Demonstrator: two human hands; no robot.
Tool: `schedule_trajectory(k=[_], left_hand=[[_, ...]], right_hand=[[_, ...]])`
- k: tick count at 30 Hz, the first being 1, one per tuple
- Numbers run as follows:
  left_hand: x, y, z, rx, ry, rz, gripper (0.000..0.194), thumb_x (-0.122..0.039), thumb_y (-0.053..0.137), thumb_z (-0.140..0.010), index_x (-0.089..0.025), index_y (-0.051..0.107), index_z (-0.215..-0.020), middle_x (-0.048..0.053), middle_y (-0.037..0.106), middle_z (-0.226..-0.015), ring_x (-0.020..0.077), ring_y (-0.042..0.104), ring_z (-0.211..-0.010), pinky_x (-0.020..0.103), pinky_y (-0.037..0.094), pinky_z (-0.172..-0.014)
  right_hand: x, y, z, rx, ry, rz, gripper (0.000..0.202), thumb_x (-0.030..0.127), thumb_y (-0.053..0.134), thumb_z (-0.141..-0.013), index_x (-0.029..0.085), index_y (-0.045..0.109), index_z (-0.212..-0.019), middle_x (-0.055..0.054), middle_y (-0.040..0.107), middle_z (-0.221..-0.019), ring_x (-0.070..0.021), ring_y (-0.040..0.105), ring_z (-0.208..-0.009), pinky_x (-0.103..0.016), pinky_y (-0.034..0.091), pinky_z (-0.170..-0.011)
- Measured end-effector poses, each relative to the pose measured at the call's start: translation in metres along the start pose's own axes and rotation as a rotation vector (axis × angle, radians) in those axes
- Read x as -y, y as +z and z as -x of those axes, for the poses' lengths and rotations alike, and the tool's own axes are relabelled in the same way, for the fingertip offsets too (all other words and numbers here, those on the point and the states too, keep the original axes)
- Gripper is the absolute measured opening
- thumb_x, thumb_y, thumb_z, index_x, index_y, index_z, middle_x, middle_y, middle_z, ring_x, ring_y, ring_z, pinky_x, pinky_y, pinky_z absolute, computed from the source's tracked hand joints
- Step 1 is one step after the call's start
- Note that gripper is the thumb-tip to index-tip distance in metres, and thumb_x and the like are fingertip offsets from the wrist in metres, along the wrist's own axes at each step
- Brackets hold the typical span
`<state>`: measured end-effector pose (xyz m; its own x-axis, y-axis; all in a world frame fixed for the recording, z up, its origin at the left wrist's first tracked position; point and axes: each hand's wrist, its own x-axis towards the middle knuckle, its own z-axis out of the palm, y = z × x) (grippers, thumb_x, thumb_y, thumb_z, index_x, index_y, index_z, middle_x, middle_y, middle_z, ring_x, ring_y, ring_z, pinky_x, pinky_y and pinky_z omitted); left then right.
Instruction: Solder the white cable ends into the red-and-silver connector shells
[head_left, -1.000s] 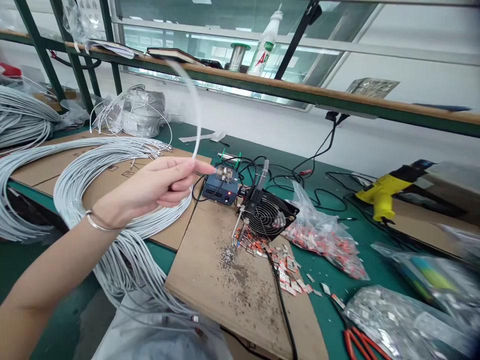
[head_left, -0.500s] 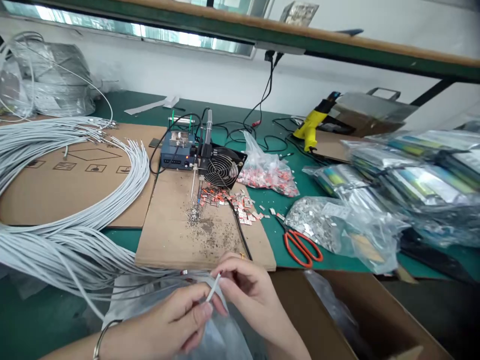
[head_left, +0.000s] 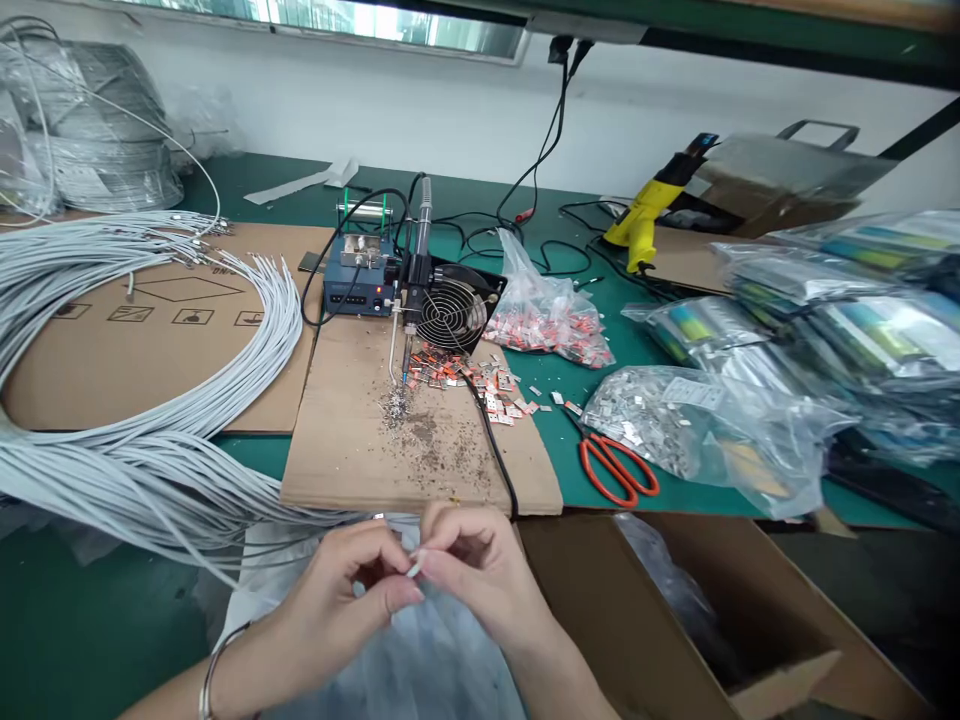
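Both hands, left [head_left: 352,590] and right [head_left: 472,570], pinch one cable end [head_left: 414,567] between fingertips, steadying it close over the counter [head_left: 90,620].

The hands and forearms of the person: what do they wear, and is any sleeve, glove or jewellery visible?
Both hands are bare, without gloves. The left hand has a thin silver-coloured bangle around the wrist. The forearm behind it shows no sleeve. The right hand has no bracelet or watch in view, and the visible part of its forearm is also without sleeve. Whether any finger carries a ring cannot be told.
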<state>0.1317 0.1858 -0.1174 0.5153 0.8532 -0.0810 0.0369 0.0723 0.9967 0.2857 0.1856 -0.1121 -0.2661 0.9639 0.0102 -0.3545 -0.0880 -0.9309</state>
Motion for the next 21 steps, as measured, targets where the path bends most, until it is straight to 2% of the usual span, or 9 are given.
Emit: schedule_trajectory(k=[4, 6, 8, 9, 12, 14, 17, 19, 21], left_hand=[[0.000, 0.002, 0.002, 0.029, -0.070, 0.263, 0.035, -0.046, 0.063, -0.074, -0.014, 0.052, -0.065, -0.003, 0.045, -0.060, 0.0048, 0.041, -0.042, 0.017, 0.030, -0.040], [-0.001, 0.002, 0.005, -0.011, -0.098, 0.318, 0.038, -0.048, 0.064, -0.072, -0.014, 0.051, -0.064, -0.001, 0.049, -0.064, 0.0040, 0.042, -0.040, 0.017, 0.030, -0.038], [-0.004, -0.001, 0.007, -0.057, -0.124, 0.350, 0.038, -0.049, 0.064, -0.072, -0.014, 0.053, -0.065, 0.000, 0.052, -0.066, 0.0041, 0.044, -0.038, 0.017, 0.030, -0.037], [-0.005, -0.003, 0.008, -0.067, -0.132, 0.351, 0.037, -0.049, 0.064, -0.072, -0.013, 0.054, -0.066, 0.000, 0.052, -0.065, 0.0048, 0.045, -0.037, 0.018, 0.030, -0.037], [-0.008, -0.008, 0.010, -0.025, -0.143, 0.317, 0.036, -0.049, 0.061, -0.074, -0.013, 0.058, -0.069, -0.002, 0.048, -0.057, 0.0064, 0.047, -0.037, 0.018, 0.030, -0.037], [-0.009, -0.011, 0.011, 0.027, -0.152, 0.284, 0.038, -0.050, 0.058, -0.076, -0.013, 0.057, -0.067, -0.003, 0.045, -0.054, 0.0051, 0.042, -0.035, 0.017, 0.026, -0.036], [-0.011, -0.013, 0.011, 0.082, -0.170, 0.182, 0.041, -0.050, 0.052, -0.080, -0.013, 0.053, -0.061, -0.004, 0.040, -0.051, 0.0034, 0.031, -0.036, 0.018, 0.022, -0.037], [-0.013, -0.015, 0.012, 0.116, -0.186, 0.085, 0.039, -0.047, 0.049, -0.083, -0.013, 0.054, -0.063, -0.005, 0.038, -0.048, 0.0047, 0.031, -0.039, 0.019, 0.023, -0.039], [-0.014, -0.016, 0.013, 0.068, -0.144, -0.026, 0.031, -0.042, 0.052, -0.083, -0.014, 0.058, -0.070, -0.004, 0.042, -0.050, 0.0069, 0.035, -0.044, 0.019, 0.028, -0.042]], right_hand=[[-0.007, 0.001, -0.008, -0.044, 0.154, -0.489, 0.027, 0.033, 0.075, -0.066, 0.018, 0.056, -0.053, 0.005, 0.036, -0.053, -0.0074, 0.028, -0.042, -0.020, 0.022, -0.040], [-0.003, -0.004, -0.011, -0.146, 0.041, -0.507, 0.026, 0.033, 0.073, -0.068, 0.018, 0.057, -0.055, 0.006, 0.033, -0.054, -0.0064, 0.021, -0.042, -0.019, 0.021, -0.039], [0.002, -0.009, -0.011, -0.218, -0.119, -0.297, 0.022, 0.032, 0.071, -0.072, 0.019, 0.061, -0.058, 0.004, 0.038, -0.055, -0.0077, 0.027, -0.044, -0.020, 0.025, -0.042], [0.004, -0.011, -0.011, -0.206, -0.162, -0.146, 0.019, 0.032, 0.071, -0.073, 0.019, 0.064, -0.061, 0.003, 0.042, -0.056, -0.0092, 0.033, -0.047, -0.022, 0.027, -0.045], [0.008, -0.010, -0.007, -0.038, -0.145, 0.220, 0.012, 0.031, 0.072, -0.072, 0.020, 0.071, -0.077, -0.002, 0.054, -0.062, -0.0137, 0.043, -0.055, -0.025, 0.032, -0.049], [0.010, -0.007, -0.005, 0.041, -0.128, 0.336, 0.015, 0.028, 0.074, -0.069, 0.020, 0.072, -0.081, -0.002, 0.058, -0.064, -0.0140, 0.045, -0.055, -0.025, 0.033, -0.050], [0.016, -0.002, -0.004, 0.106, -0.151, 0.463, 0.002, 0.018, 0.071, -0.070, 0.018, 0.070, -0.072, -0.002, 0.060, -0.062, -0.0145, 0.049, -0.057, -0.026, 0.035, -0.052], [0.020, -0.001, -0.003, 0.143, -0.165, 0.525, 0.007, 0.015, 0.068, -0.072, 0.017, 0.067, -0.066, -0.002, 0.060, -0.059, -0.0142, 0.050, -0.056, -0.027, 0.036, -0.053], [0.022, 0.001, -0.002, 0.154, -0.176, 0.543, 0.012, 0.016, 0.065, -0.073, 0.017, 0.063, -0.061, -0.001, 0.057, -0.056, -0.0132, 0.048, -0.052, -0.027, 0.035, -0.050]])
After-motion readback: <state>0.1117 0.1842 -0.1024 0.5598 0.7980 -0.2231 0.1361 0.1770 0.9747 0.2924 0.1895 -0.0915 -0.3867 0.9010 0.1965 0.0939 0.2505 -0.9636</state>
